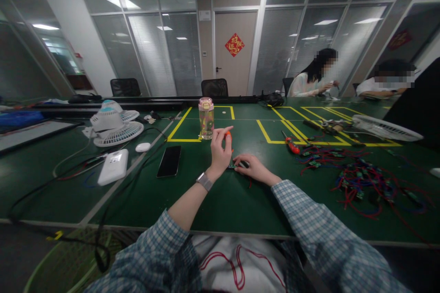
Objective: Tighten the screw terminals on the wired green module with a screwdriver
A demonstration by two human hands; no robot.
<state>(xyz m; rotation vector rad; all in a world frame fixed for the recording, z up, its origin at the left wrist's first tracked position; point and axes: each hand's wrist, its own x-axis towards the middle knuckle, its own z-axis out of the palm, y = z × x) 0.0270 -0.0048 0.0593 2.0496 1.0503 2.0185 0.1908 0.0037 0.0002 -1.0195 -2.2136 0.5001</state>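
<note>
My left hand (220,153), wearing a watch, pinches the orange handle of a screwdriver (228,134) held upright in front of me. Its shaft points down at a small green circuit board (231,167) on the table; the fingers hide part of the tool, and I cannot make out the tip's contact. My right hand (253,167) rests low on the table, fingers closed on the right side of that board. A short red wire (250,183) pokes out below this hand. Just beyond my left hand stands a clear bottle with a pink lid (206,119).
Right of me lie a second screwdriver (292,145) and a tangled heap of wired circuit boards (364,181). On the left are a black phone (169,161), a white power bank (113,167), and a white fan (118,132). Two people sit across the table at right.
</note>
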